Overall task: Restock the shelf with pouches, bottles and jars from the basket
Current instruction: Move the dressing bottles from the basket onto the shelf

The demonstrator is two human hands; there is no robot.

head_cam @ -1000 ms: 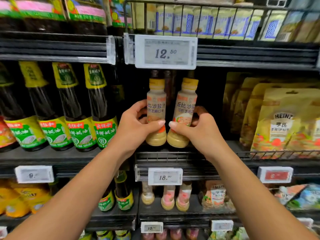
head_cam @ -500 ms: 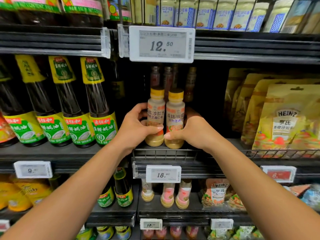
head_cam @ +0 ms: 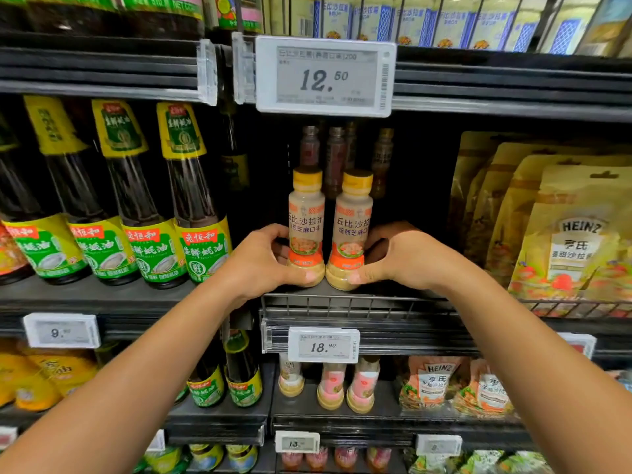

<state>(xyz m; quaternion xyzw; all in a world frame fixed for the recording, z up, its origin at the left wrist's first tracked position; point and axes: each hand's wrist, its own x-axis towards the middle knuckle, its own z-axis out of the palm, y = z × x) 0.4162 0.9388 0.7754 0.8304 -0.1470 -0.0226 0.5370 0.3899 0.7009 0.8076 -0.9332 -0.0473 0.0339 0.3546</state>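
Two small beige dressing bottles with yellow caps stand upright, side by side, on the black middle shelf (head_cam: 359, 304). My left hand (head_cam: 263, 265) grips the base of the left dressing bottle (head_cam: 306, 213), thumb across its front. My right hand (head_cam: 400, 258) grips the base of the right dressing bottle (head_cam: 354, 217) the same way. Both bottles rest on the shelf just behind its wire front rail. The basket is out of view.
Dark, red-capped bottles (head_cam: 333, 159) stand deeper behind the pair. Tall oyster sauce bottles (head_cam: 191, 200) fill the shelf to the left, yellow Heinz pouches (head_cam: 578, 234) the right. A price tag (head_cam: 326, 77) hangs above, another price tag (head_cam: 323, 345) below, over more dressing bottles.
Both hands have lowered the two bottles from tilted in the air onto the shelf, and my grip has slid down to their bases. The bottles now stand upright and close together.
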